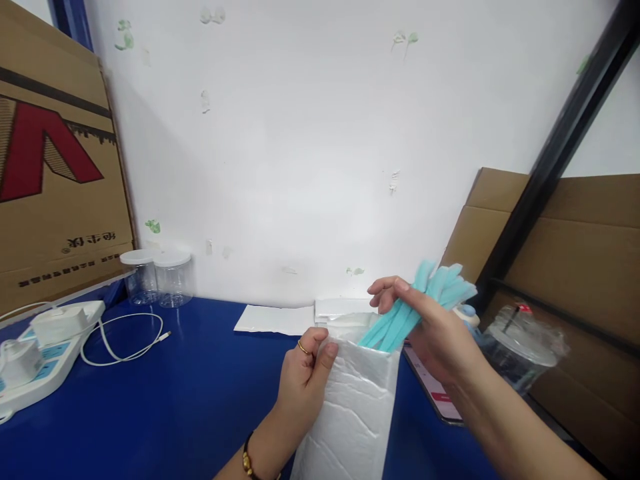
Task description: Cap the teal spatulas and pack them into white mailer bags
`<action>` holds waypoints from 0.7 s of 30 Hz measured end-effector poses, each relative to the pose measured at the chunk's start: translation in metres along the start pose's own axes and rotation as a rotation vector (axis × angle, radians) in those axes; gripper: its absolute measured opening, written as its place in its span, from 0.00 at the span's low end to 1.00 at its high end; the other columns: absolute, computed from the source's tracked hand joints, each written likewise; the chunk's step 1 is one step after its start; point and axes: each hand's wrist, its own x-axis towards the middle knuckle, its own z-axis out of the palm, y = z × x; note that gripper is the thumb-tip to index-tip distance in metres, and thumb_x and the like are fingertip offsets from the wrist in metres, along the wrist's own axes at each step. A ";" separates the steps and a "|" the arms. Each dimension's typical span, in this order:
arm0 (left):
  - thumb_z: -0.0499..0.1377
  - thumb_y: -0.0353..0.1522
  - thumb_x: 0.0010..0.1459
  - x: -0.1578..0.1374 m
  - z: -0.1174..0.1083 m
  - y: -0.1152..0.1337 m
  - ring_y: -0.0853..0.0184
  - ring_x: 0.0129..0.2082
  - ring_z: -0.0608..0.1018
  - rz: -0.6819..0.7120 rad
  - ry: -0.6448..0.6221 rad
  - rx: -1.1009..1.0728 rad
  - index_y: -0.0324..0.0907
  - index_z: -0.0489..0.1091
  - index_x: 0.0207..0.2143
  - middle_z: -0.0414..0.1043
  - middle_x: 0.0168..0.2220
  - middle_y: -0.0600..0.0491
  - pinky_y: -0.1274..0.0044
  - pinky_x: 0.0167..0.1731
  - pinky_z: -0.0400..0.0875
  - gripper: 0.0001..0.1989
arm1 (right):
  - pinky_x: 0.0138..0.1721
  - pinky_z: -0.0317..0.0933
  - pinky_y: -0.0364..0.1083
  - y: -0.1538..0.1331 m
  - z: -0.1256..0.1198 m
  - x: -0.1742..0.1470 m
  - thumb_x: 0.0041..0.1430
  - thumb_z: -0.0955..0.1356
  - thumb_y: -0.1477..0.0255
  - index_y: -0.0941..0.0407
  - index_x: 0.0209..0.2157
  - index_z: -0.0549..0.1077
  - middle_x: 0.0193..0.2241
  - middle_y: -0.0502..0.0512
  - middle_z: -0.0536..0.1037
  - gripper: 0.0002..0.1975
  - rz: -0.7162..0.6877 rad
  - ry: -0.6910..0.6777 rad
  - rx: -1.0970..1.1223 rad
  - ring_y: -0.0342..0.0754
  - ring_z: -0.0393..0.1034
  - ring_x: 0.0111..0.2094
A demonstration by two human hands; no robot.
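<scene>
My left hand (pixel 309 373) is closed on the left edge of a white padded envelope (pixel 353 407), near its mouth, with the thumb in front. A bundle of soft turquoise strips (pixel 395 325) slants across the opening, its lower ends inside the envelope and its upper ends fanned out to the right. Against the upper part of this bundle, my right hand (pixel 433 320) is curled around the strips, with its fingertips pointing left. The lower tips of the strips are hidden by the envelope's front wall.
Flat white packets (pixel 275 319) lie by the wall. At left are a power strip (pixel 75 343), a white cable (pixel 163 327), clear jars (pixel 173 280) and a large carton (pixel 60 167). A phone (pixel 440 400) and a plastic-covered cup (pixel 523 347) stand or lie at right.
</scene>
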 end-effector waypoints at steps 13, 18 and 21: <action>0.54 0.32 0.60 -0.009 0.002 -0.003 0.74 0.25 0.67 0.222 -0.100 -0.111 0.42 0.64 0.36 0.66 0.26 0.57 0.83 0.27 0.61 0.03 | 0.27 0.59 0.41 -0.001 -0.001 -0.002 0.58 0.65 0.62 0.58 0.28 0.72 0.26 0.52 0.71 0.13 -0.088 -0.057 -0.114 0.44 0.63 0.27; 0.56 0.38 0.58 -0.008 -0.003 0.003 0.71 0.33 0.69 0.142 -0.209 -0.312 0.44 0.63 0.41 0.67 0.34 0.55 0.80 0.34 0.63 0.10 | 0.29 0.61 0.42 0.003 0.003 -0.009 0.59 0.64 0.63 0.57 0.33 0.72 0.25 0.51 0.71 0.12 -0.060 -0.176 -0.126 0.44 0.64 0.28; 0.61 0.49 0.48 0.006 -0.008 0.003 0.63 0.41 0.69 -0.069 -0.557 -0.596 0.43 0.58 0.51 0.66 0.44 0.48 0.72 0.40 0.64 0.32 | 0.30 0.61 0.42 0.004 0.004 -0.009 0.59 0.64 0.63 0.58 0.24 0.72 0.29 0.53 0.70 0.16 -0.069 -0.162 -0.085 0.44 0.64 0.29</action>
